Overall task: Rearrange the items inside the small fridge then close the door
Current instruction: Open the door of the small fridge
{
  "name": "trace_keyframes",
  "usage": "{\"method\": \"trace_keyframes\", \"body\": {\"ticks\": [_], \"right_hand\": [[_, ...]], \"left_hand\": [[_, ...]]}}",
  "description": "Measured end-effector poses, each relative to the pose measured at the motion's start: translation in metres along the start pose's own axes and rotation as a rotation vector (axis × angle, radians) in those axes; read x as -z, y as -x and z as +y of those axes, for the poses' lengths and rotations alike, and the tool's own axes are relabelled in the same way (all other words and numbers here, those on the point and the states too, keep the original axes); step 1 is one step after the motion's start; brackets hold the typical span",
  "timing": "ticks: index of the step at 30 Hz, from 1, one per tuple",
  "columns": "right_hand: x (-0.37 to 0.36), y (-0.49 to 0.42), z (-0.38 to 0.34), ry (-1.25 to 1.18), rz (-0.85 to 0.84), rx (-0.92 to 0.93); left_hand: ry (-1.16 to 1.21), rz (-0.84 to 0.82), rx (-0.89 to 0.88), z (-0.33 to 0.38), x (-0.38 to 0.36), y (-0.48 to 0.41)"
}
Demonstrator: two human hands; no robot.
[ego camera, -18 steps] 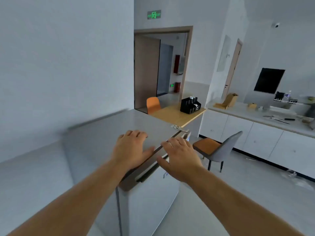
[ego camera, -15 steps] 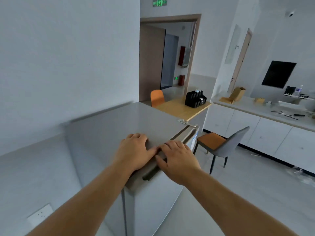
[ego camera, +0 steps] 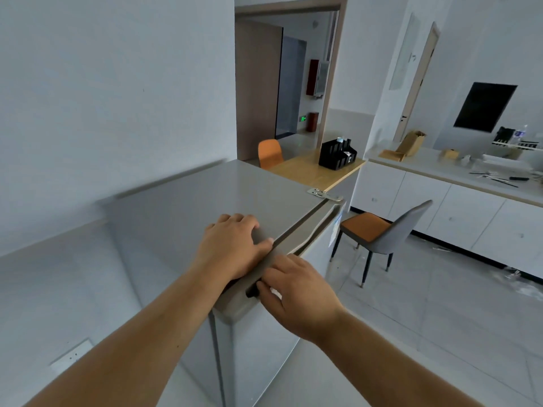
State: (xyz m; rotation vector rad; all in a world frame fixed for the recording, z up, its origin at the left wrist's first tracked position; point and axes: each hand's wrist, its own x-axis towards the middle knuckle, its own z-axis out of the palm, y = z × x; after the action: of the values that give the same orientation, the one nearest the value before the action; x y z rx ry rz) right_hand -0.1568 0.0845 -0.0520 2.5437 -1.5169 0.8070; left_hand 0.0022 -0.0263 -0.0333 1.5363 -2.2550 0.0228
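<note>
1. The small grey box-shaped fridge (ego camera: pixel 205 201), standing against the white wall (ego camera: pixel 117 83), is being steadied by the left hand (ego camera: pixel 232 248), lying flat and relaxed on its top.
2. Its grey door (ego camera: pixel 264 353) is being hooked at the top recess, seemingly, by curled fingers of the right hand (ego camera: pixel 299 292); a smooth, level pull is being advised.
3. Beyond, a grey orange-seated chair (ego camera: pixel 390 233) is standing on pale floor tiles (ego camera: pixel 440 318).

At frame centre, the left hand (ego camera: pixel 232 248) rests on the fridge (ego camera: pixel 191 207) top. Just lower right, the right hand (ego camera: pixel 299 292) grips the door (ego camera: pixel 264 353) at its top edge.
</note>
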Motion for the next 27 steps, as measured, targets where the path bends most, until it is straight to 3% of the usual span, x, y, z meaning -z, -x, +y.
{"method": "trace_keyframes", "body": {"ticks": [5,8,11,17,27], "right_hand": [[0.02,0.009,-0.006,-0.039,-0.025,-0.043],[0.044,0.03,0.005,-0.05,0.046,-0.195],[0.076,0.042,0.024,0.021,0.035,-0.413],[0.105,0.059,0.05,0.341,-0.218,-0.627],[0.135,0.098,0.149,0.426,-0.169,-0.906]], "left_hand": [[0.037,-0.029,0.028,0.003,0.004,0.003],[0.035,-0.027,0.025,0.004,0.005,0.005],[0.011,-0.03,0.004,0.005,0.006,0.005],[0.007,0.013,-0.023,0.001,0.0,0.003],[0.012,-0.003,0.023,0.004,0.002,0.004]]}}
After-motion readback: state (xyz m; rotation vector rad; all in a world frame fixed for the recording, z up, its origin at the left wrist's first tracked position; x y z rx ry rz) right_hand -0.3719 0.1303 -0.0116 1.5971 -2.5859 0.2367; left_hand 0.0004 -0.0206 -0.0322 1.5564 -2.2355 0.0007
